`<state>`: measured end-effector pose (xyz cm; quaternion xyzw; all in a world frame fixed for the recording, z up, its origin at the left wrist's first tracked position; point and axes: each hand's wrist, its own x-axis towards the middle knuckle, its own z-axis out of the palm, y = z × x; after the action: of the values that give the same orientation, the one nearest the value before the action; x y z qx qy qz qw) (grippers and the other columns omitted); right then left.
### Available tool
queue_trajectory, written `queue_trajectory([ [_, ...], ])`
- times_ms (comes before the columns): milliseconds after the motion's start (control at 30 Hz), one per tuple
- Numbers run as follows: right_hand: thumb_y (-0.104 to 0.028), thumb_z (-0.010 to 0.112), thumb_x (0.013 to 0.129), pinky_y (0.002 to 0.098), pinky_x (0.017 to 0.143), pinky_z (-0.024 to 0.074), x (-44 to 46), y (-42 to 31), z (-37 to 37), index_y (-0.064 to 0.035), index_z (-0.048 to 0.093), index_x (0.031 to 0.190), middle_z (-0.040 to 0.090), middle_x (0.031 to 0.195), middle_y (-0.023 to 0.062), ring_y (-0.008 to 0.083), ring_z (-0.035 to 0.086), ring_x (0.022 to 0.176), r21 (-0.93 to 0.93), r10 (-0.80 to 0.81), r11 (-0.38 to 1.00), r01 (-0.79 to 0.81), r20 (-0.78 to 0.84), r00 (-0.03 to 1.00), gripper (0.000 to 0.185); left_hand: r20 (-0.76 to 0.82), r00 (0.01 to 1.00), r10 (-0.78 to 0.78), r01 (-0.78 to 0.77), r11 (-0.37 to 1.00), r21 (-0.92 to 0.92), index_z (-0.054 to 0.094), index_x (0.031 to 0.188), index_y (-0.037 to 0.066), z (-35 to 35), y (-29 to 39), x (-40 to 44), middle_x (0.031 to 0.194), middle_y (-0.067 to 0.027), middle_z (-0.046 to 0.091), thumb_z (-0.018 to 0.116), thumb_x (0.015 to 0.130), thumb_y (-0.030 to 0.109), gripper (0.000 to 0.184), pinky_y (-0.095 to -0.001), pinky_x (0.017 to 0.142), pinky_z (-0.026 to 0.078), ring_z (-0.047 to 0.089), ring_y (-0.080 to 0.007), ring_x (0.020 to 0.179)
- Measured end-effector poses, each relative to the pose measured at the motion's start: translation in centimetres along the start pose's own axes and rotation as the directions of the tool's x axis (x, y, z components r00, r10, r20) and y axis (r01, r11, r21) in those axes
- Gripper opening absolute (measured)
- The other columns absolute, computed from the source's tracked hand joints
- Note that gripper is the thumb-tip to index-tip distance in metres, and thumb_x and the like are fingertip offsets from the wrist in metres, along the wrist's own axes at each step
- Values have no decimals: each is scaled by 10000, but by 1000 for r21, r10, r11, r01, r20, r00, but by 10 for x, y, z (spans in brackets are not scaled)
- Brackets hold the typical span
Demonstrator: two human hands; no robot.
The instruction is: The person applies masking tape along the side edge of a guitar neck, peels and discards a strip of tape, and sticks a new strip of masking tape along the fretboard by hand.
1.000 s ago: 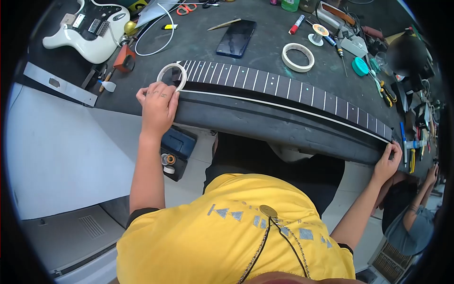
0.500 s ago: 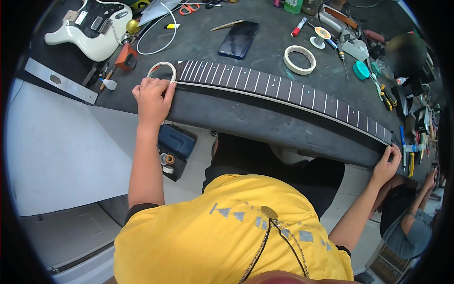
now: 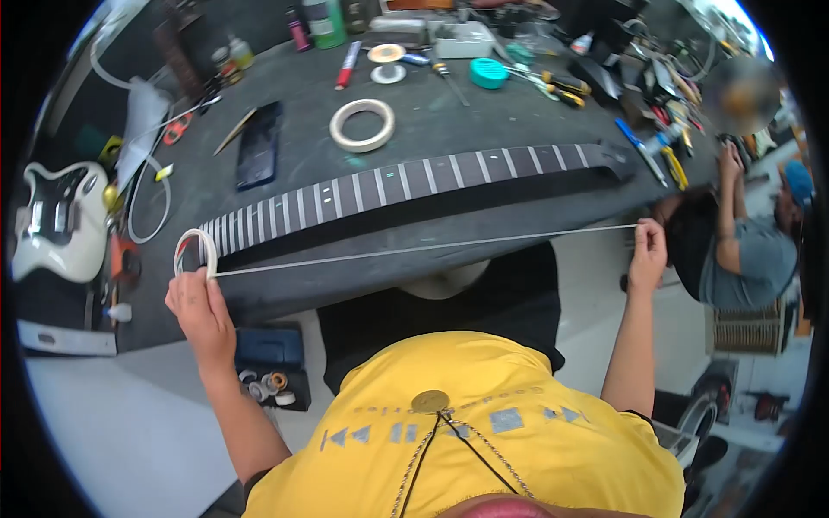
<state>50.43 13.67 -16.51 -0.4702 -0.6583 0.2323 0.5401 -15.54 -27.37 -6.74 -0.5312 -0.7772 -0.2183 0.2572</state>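
Observation:
My left hand point(image 3: 200, 309) grips a roll of masking tape point(image 3: 210, 250) close to the wide end of a guitar neck. From that roll a thin strip of tape point(image 3: 423, 248) runs taut to my right hand point(image 3: 648, 257), whose fingers pinch its far end. The strip hangs in front of the neck, apart from it. The dark fretted neck point(image 3: 380, 186) lies on the bench with its fretboard up and its headstock to the right. A second tape roll point(image 3: 362, 125) lies flat behind the neck.
Behind the neck are a phone point(image 3: 259, 147), a red marker point(image 3: 348, 66) and a solder spool point(image 3: 387, 62). A white guitar body point(image 3: 60, 220) lies at the left. Pliers point(image 3: 674, 168) and cluttered tools are at the right. Another person point(image 3: 751, 250) stands at the far right.
My view has turned to the right. Both hands have drawn back from the neck toward my body, and the tape strip has moved away from the neck's near edge.

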Motion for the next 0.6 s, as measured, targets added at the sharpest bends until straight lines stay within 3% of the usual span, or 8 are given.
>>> queue_trajectory([
  [100,-138,747,1088,318,1015,499,-37,71,-65,-14,713,1182,698,1243,52,182,628,1110,-96,514,855,-510,27,857,159,-1,983,184,-183,980,-78,714,1252,45,8,62,31,1166,-129,673,749,992,61,263,-531,1044,437,616,-386,1166],
  [167,-145,747,1077,308,998,506,-48,79,-71,-7,728,1217,714,1243,56,166,635,1109,48,795,551,-833,-335,506,197,-79,954,290,-298,945,-132,730,1225,61,14,102,61,1098,-104,679,815,936,81,301,-514,1014,444,637,-350,1135],
  [233,-146,743,1070,305,992,515,-43,77,-68,3,740,1246,731,1240,59,160,648,1108,145,760,575,-805,-458,461,230,-133,917,377,-398,890,-223,737,1203,72,17,131,94,1026,-60,693,866,875,68,353,-469,906,452,669,-296,1027],
  [333,-140,732,1066,311,997,534,-7,21,-29,19,756,1281,760,1229,64,165,678,1108,76,261,964,-254,-432,863,269,-137,881,452,-471,820,-325,741,1186,79,19,168,122,1019,-53,697,868,870,74,340,-456,856,434,669,-277,1000],
  [400,-148,718,1069,331,1035,548,-6,-160,53,-4,763,1248,768,1233,77,183,708,1153,91,41,995,-31,-109,993,234,-90,856,509,-499,768,-401,745,1205,38,12,195,133,1004,-90,707,817,913,17,301,-453,859,444,666,-327,992],
  [433,-142,753,1013,365,1045,561,-9,-212,78,-37,770,1209,775,1230,96,240,736,1154,82,-241,968,237,42,970,223,-91,842,532,-517,748,-416,742,1201,36,8,209,138,1006,-91,707,808,914,14,295,-454,855,441,665,-326,987],
  [500,-143,844,885,433,1039,589,-20,-283,109,-60,754,1147,763,1219,143,349,740,1172,115,-545,838,534,232,805,289,-139,810,570,-569,706,-420,707,1236,47,9,231,144,998,-62,670,813,853,32,398,-464,859,425,636,-292,947],
  [600,-41,852,831,462,1014,605,-34,-313,156,-9,734,1138,756,1219,156,367,740,1132,255,-684,723,642,134,717,330,-127,813,568,-559,701,-444,703,1226,34,3,250,142,1011,-69,671,795,861,42,376,-471,870,422,638,-297,967],
])
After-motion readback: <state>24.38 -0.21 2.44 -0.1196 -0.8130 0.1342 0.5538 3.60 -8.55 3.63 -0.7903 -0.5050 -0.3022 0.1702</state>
